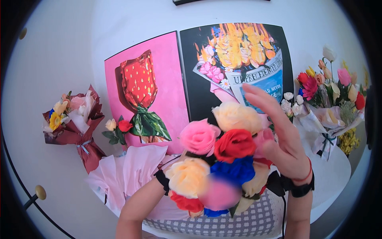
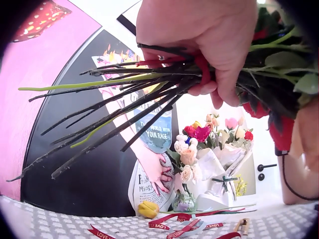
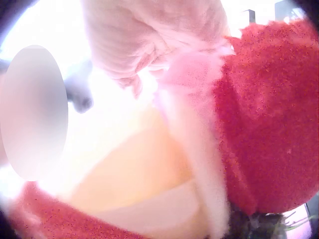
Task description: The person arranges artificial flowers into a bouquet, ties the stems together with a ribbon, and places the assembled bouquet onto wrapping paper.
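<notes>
My left hand [image 2: 199,35] grips a bunch of dark and green stems [image 2: 124,99] in the left wrist view; behind the blooms it is hidden in the head view. The bouquet [image 1: 234,149] faces upward, with pink, red, cream and blue artificial roses. A red ribbon [image 2: 202,69] shows at the stems by my left fingers. On the bouquet's right side, my right hand [image 1: 288,147] has its fingers loosely extended and its thumb right at a pink rose [image 1: 262,139]. The right wrist view shows that hand beside pink petals [image 3: 192,79] and a large red rose [image 3: 274,119].
Pink wrapping paper [image 1: 139,165] lies at the left, near a maroon-wrapped bouquet [image 1: 85,147]. Two paintings lean on the wall behind. White-wrapped flowers [image 1: 328,111] stand at the right. Red ribbons [image 2: 184,226] and a yellow flower [image 2: 148,209] lie on the checked cloth [image 1: 254,219].
</notes>
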Available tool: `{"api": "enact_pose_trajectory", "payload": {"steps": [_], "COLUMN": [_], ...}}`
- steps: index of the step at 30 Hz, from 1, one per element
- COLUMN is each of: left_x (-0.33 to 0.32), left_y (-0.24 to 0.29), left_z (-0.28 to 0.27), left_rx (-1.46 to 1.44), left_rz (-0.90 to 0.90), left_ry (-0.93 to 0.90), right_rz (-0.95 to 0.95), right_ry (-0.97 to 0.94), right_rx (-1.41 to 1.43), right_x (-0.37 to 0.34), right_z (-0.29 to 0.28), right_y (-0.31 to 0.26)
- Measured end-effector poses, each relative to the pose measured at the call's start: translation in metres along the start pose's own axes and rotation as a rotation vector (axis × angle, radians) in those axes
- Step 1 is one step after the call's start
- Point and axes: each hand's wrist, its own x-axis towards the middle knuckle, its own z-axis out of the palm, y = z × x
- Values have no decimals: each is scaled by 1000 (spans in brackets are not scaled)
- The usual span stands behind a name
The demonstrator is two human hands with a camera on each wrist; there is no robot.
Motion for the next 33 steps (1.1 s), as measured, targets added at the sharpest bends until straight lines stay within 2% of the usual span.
{"api": "enact_pose_trajectory", "payload": {"steps": [1,2,4,6,8,11,12,14,18,20,21,22,24,25,28,29,33], "left_x": [-3,-4,-3,-1,4,-4,-9,-19,-19,-4,3,0,-7,-4,13,13,10], "left_y": [1,1,3,4,9,-10,-21,-42,-47,-15,1,-3,-13,-7,29,28,9], "left_z": [-1,-1,0,3,7,19,25,38,44,22,8,13,26,22,0,-1,1], "left_rx": [11,22,38,51,59,232,233,-163,-189,140,221,220,-335,-332,-1326,-1321,-1446], "left_rz": [0,2,12,27,38,-172,-172,-128,-191,-130,-280,-283,-130,-131,-574,-571,-338], "left_ry": [11,19,25,24,25,-108,-107,92,104,3,-266,-265,138,143,117,119,19], "right_rz": [-47,-52,-323,-279,-344,-288,-269,-261,-267,-260,-257,-256,-224,-235,-274,-280,-232], "right_ry": [105,96,-74,-68,-101,-67,-53,-52,-35,-15,6,3,18,45,130,132,233], "right_rx": [-18,-17,-282,-233,-398,-391,-365,-362,-360,-367,-377,-374,-427,-396,-357,-356,-301], "right_x": [2,4,5,-2,-6,-7,-7,-7,-6,-5,-5,-4,-2,-2,0,-1,-3], "right_z": [3,4,7,25,37,43,44,44,43,43,42,40,35,33,31,31,35], "right_y": [-12,-21,-35,-45,-41,-35,-32,-31,-30,-28,-28,-29,-36,-36,-39,-39,-32]}}
